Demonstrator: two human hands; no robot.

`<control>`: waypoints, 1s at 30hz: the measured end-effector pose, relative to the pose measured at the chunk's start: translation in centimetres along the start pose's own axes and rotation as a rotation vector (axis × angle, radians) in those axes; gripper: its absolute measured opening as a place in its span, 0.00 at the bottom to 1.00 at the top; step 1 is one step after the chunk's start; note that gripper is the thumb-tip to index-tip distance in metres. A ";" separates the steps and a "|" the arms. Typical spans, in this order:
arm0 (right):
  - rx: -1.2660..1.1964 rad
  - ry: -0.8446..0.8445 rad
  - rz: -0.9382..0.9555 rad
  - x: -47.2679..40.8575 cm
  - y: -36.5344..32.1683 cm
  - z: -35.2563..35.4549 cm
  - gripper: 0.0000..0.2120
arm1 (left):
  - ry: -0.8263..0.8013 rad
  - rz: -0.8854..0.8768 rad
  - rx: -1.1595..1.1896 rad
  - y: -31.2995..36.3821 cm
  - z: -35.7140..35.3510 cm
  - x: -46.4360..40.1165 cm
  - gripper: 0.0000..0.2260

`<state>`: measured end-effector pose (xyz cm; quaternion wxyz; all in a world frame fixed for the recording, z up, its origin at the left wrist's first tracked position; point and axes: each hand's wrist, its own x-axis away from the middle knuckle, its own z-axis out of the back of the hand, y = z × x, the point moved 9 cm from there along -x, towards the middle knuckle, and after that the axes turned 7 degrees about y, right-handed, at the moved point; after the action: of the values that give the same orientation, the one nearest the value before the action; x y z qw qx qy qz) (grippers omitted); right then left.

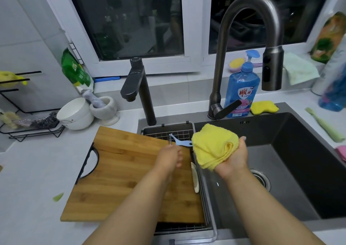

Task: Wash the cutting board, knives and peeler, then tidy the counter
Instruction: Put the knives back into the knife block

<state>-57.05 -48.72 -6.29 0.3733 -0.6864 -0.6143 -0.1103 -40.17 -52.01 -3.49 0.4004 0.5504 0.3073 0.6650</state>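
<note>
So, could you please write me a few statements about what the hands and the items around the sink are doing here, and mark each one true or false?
1. The right hand holds a folded yellow cloth. True.
2. The bamboo cutting board stands upright in the sink basin. False: it lies flat across the counter and the wire drain rack.
3. The blue peeler lies at the board's far edge by the left hand. True.
4. Water runs from the gooseneck faucet. False: no stream shows.

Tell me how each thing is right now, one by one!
Yellow cloth: folded, held in the right hand.
Left hand: over the board, holding nothing I can see.
Cutting board: flat, partly over the sink rack.
Blue peeler: lying on the rack.
Tap: no water running.
Soap bottle: upright.
White bowls: stacked, tilted.
</note>
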 end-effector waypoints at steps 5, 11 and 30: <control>-0.009 0.018 0.038 -0.7 -2.3 1.4 0.34 | -0.061 0.374 0.048 -7.4 -3.0 -0.4 0.20; -0.037 0.010 0.032 -1.6 -3.5 2.5 0.35 | -0.060 0.441 -0.053 -8.5 -5.9 -0.6 0.11; 0.142 -0.046 -0.068 -1.4 -1.7 2.2 0.26 | 0.056 0.148 -0.108 -4.6 -1.4 -0.3 0.09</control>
<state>-59.56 -48.41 -8.01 0.4031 -0.6391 -0.6520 -0.0632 -40.61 -50.00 -7.82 0.3704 0.5303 0.2407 0.7236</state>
